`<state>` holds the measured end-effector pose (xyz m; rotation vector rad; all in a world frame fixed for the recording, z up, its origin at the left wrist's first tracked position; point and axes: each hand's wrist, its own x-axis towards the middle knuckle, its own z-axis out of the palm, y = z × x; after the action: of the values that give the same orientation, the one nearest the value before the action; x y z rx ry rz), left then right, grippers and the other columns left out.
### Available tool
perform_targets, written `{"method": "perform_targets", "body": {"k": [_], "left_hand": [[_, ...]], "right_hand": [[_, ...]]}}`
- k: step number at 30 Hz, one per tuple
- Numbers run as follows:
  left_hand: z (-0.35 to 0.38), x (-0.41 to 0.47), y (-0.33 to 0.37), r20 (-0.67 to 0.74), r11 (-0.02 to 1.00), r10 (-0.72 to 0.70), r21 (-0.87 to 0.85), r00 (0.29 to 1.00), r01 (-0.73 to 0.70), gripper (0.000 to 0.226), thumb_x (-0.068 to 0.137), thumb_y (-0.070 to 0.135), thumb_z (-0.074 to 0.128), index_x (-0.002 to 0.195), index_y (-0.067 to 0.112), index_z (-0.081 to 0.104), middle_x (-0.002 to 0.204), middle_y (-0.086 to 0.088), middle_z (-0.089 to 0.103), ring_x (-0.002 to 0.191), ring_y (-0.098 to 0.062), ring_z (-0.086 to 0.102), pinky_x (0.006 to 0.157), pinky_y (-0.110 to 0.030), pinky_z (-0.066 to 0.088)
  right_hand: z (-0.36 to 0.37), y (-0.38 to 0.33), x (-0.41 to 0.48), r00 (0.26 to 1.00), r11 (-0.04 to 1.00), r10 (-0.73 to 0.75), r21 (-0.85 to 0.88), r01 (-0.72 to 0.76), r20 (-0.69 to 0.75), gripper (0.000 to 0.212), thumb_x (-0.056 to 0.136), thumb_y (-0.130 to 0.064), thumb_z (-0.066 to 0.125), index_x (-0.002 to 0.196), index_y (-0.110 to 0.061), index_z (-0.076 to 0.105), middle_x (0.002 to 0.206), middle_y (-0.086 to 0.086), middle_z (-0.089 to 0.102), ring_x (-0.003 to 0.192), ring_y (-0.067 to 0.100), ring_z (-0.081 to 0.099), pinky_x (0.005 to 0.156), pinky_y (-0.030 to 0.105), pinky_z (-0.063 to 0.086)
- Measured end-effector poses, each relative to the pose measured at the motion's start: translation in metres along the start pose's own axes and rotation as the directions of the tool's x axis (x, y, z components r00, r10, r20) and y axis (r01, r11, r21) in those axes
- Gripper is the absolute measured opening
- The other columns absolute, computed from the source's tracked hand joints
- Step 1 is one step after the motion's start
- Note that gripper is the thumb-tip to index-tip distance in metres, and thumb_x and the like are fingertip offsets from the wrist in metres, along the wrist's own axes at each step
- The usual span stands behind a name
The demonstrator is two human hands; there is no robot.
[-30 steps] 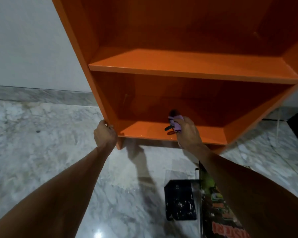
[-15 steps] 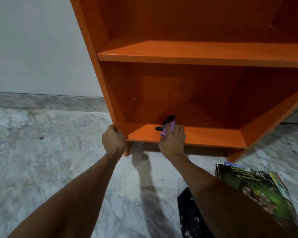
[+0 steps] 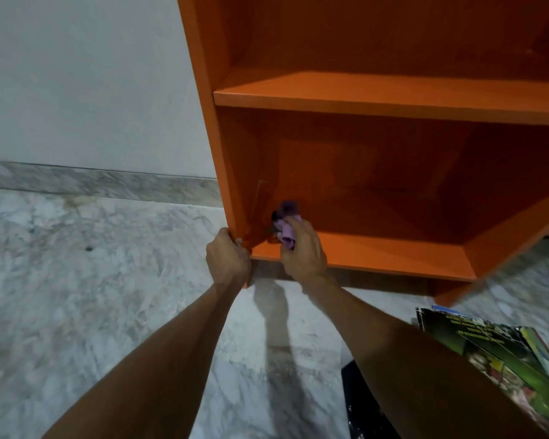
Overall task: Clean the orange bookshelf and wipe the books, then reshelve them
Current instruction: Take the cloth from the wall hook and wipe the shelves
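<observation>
The left hand (image 3: 227, 259) is closed around the lower front edge of the orange bookshelf (image 3: 393, 96) side panel. The right hand (image 3: 301, 251) grips a bunched purple cloth (image 3: 287, 228), pressed into the bottom shelf's left front corner. The bookshelf stands on a marble floor (image 3: 76, 280); its glossy shelves are bare. Books (image 3: 495, 353) lie stacked on the floor at lower right.

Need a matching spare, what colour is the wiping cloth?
Light purple cloth, bunched in the right hand; head view.

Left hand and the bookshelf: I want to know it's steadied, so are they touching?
Touching. The head view shows the left hand wrapped around the bookshelf side panel's bottom front corner, with no gap.
</observation>
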<state>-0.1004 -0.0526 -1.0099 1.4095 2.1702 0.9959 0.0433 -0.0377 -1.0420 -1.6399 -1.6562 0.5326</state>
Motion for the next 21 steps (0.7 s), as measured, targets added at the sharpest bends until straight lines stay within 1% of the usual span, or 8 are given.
{"method": "perform_targets", "body": {"k": [3, 6, 8, 12, 15, 17, 19, 21], "left_hand": [[0.002, 0.002, -0.004, 0.005, 1.000, 0.006, 0.008, 1.000, -0.006, 0.021, 0.099, 0.016, 0.050, 0.114, 0.006, 0.061, 0.109, -0.012, 0.069, 0.096, -0.030, 0.065, 0.084, -0.037, 0.050], [0.005, 0.005, -0.007, 0.011, 1.000, -0.003, 0.017, 1.000, 0.003, 0.020, 0.098, 0.014, 0.050, 0.112, 0.005, 0.061, 0.107, -0.012, 0.069, 0.094, -0.030, 0.064, 0.081, -0.036, 0.049], [0.005, 0.006, -0.009, 0.016, 1.000, -0.007, 0.009, 1.000, 0.007, 0.018, 0.097, 0.014, 0.051, 0.109, 0.006, 0.062, 0.102, -0.013, 0.069, 0.089, -0.030, 0.064, 0.079, -0.035, 0.049], [0.002, 0.003, -0.003, 0.036, 0.998, -0.069, -0.004, 0.997, 0.069, 0.016, 0.096, 0.014, 0.051, 0.100, 0.005, 0.064, 0.098, -0.014, 0.070, 0.087, -0.030, 0.065, 0.076, -0.035, 0.048], [-0.002, -0.004, 0.007, 0.026, 0.993, -0.116, -0.013, 0.993, 0.116, 0.020, 0.097, 0.010, 0.047, 0.105, 0.004, 0.063, 0.102, -0.014, 0.068, 0.093, -0.031, 0.063, 0.078, -0.037, 0.048], [-0.003, -0.010, 0.011, 0.036, 0.990, -0.134, -0.030, 0.990, 0.135, 0.023, 0.098, 0.013, 0.047, 0.113, 0.005, 0.062, 0.110, -0.014, 0.068, 0.098, -0.032, 0.064, 0.084, -0.039, 0.050], [-0.004, -0.015, 0.014, 0.054, 0.990, -0.136, -0.041, 0.989, 0.138, 0.029, 0.099, 0.022, 0.048, 0.122, 0.007, 0.059, 0.119, -0.014, 0.066, 0.106, -0.034, 0.063, 0.093, -0.043, 0.049], [-0.002, -0.020, 0.014, 0.061, 0.991, -0.130, -0.037, 0.990, 0.132, 0.033, 0.100, 0.026, 0.046, 0.126, 0.008, 0.056, 0.124, -0.014, 0.064, 0.110, -0.035, 0.062, 0.095, -0.046, 0.048]], "right_hand": [[0.015, -0.006, 0.016, 0.992, 0.992, 0.070, -0.115, -0.058, 0.104, 0.060, 0.087, -0.008, 0.064, 0.143, -0.013, 0.041, 0.131, 0.013, 0.047, 0.118, 0.032, 0.048, 0.092, 0.041, 0.047], [0.025, -0.017, 0.019, 0.974, 0.977, -0.054, -0.189, 0.098, 0.222, 0.037, 0.083, -0.006, 0.064, 0.119, -0.006, 0.057, 0.118, 0.016, 0.056, 0.115, 0.035, 0.049, 0.092, 0.040, 0.041], [0.023, -0.024, 0.012, 0.947, 0.973, -0.125, -0.149, 0.176, 0.297, 0.034, 0.084, -0.005, 0.064, 0.117, -0.007, 0.060, 0.117, 0.016, 0.059, 0.113, 0.034, 0.051, 0.092, 0.038, 0.042], [0.006, -0.021, -0.012, 0.886, 0.976, -0.212, 0.038, 0.216, 0.412, 0.037, 0.090, -0.015, 0.069, 0.127, -0.019, 0.064, 0.122, 0.009, 0.066, 0.108, 0.024, 0.059, 0.093, 0.037, 0.050], [-0.013, -0.014, -0.025, 0.823, 0.955, -0.239, -0.030, 0.296, 0.515, 0.031, 0.086, -0.004, 0.066, 0.113, -0.015, 0.073, 0.113, 0.012, 0.071, 0.101, 0.029, 0.063, 0.086, 0.041, 0.054], [-0.028, -0.007, -0.028, 0.835, 0.953, -0.229, -0.060, 0.297, 0.501, 0.031, 0.081, 0.001, 0.063, 0.105, -0.012, 0.076, 0.112, 0.008, 0.072, 0.100, 0.023, 0.064, 0.084, 0.033, 0.053], [-0.046, 0.007, -0.030, 0.914, 0.969, -0.210, -0.051, 0.242, 0.347, 0.037, 0.081, -0.002, 0.061, 0.115, -0.012, 0.072, 0.122, 0.005, 0.068, 0.107, 0.014, 0.059, 0.091, 0.025, 0.047], [-0.067, 0.025, -0.033, 0.961, 0.973, -0.109, -0.170, 0.155, 0.253, 0.050, 0.085, 0.000, 0.061, 0.133, -0.012, 0.059, 0.132, 0.010, 0.058, 0.120, 0.023, 0.053, 0.097, 0.026, 0.042]]}}
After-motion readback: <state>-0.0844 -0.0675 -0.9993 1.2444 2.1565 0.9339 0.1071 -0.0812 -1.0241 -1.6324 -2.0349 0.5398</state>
